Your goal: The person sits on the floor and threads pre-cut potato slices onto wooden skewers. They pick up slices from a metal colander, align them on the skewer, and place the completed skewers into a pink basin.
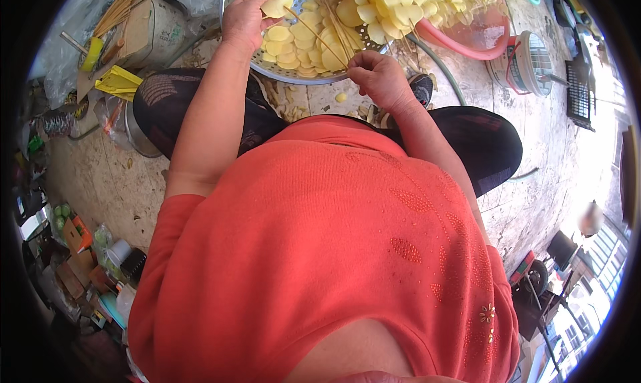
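Note:
My left hand (249,20) holds a thin round potato slice (278,0) over the left side of a perforated metal colander (300,79). A wooden skewer (319,36) runs from that slice down to my right hand (373,77), whose fingers pinch its lower end at the colander's front rim. Loose potato slices (288,50) lie in the colander, with more bare skewers (334,20) across them. Skewered slices (395,7) are piled at the colander's right side and over a pink plastic basin (468,45).
A white bucket (521,65) with a red handle stands right of the basin. Left are a cardboard box (160,32), a bundle of skewers (117,7) and a yellow plastic object (117,82). A hose (445,72) crosses the floor, and peelings lie between my feet.

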Motion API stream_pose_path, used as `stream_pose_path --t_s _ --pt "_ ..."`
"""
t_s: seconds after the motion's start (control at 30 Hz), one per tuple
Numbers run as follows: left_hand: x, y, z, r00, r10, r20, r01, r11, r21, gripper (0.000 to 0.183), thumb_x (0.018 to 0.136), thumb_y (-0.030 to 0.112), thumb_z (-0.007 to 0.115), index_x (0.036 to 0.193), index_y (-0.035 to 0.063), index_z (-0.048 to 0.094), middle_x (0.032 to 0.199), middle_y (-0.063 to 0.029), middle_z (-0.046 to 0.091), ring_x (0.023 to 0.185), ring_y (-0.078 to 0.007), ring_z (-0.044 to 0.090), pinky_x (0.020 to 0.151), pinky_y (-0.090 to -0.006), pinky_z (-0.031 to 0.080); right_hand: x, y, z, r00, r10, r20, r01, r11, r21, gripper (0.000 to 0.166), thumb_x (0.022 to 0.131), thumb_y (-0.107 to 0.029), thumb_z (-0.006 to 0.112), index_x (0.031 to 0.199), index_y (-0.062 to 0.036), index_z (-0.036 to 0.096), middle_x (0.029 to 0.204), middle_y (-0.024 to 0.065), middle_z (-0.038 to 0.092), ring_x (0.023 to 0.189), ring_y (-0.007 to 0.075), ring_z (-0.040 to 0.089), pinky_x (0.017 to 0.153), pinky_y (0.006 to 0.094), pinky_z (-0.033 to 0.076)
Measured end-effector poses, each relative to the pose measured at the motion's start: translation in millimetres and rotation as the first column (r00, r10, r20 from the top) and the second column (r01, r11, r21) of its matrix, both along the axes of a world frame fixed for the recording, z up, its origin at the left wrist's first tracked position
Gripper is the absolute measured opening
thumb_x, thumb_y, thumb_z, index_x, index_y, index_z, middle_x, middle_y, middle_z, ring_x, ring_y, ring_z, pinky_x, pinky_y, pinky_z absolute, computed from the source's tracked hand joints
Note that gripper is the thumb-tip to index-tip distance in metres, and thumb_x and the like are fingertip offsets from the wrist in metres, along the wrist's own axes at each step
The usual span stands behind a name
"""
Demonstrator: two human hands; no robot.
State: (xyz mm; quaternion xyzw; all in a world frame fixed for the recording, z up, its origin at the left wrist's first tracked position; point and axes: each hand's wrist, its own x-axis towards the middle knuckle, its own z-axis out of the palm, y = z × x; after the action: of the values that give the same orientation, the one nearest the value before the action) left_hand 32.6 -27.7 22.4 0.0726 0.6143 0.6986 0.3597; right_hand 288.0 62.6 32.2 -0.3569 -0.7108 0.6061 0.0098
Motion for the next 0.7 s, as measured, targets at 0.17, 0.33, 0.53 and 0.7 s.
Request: stream_pose_path --t_s 0.17,0.33,0.53,0.7 --pt "-14 -2 -14 0.999 0.024 0.03 -0.025 0.999 0.034 0.023 0.083 0.011 0.062 0.104 0.0022 0.058 0.098 -0.0099 0.062 0.09 -0.0225 0.062 0.073 -0.0371 0.055 0 -2 4 1.0 0.01 0.004 -0.01 1.0 -0.003 0.013 0.076 -0.014 0.061 0.081 -0.0025 0.063 0.065 0.0027 0.059 0.054 0.0102 0.056 0.054 0.0258 0.047" --pt "-13 -1 -9 0.995 0.028 0.096 -0.028 1.0 -0.008 0.019 0.081 0.012 0.064 0.098 0.004 0.06 0.096 -0.0088 0.063 0.087 -0.0197 0.063 0.074 -0.0354 0.053 1 -2 2 1.0 -0.001 -0.023 0.0 1.0 -0.025 0.013 0.076 -0.014 0.061 0.08 -0.0021 0.063 0.066 0.0027 0.06 0.055 0.0095 0.056 0.054 0.0254 0.047" --pt "10 -2 -3 0.965 -0.217 0.144 0.224 0.974 -0.036 0.024 0.08 0.016 0.066 0.098 0.0023 0.059 0.095 -0.0089 0.063 0.087 -0.02 0.064 0.075 -0.0353 0.054 0 -3 0 0.994 -0.081 -0.07 0.07 0.987 -0.147 0.014 0.08 -0.01 0.063 0.091 -0.002 0.061 0.072 0.0004 0.058 0.055 0.007 0.052 0.051 0.0213 0.044" --pt "68 -3 0 0.865 -0.425 0.266 0.456 0.888 -0.066 0.025 0.081 0.019 0.066 0.098 0.002 0.058 0.093 -0.0093 0.063 0.084 -0.0206 0.064 0.073 -0.0344 0.055 -4 -5 14 0.982 -0.172 -0.073 0.15 0.958 -0.245 0.019 0.082 -0.009 0.064 0.099 -0.0009 0.06 0.073 0.0 0.058 0.054 0.0064 0.049 0.048 0.0201 0.039"
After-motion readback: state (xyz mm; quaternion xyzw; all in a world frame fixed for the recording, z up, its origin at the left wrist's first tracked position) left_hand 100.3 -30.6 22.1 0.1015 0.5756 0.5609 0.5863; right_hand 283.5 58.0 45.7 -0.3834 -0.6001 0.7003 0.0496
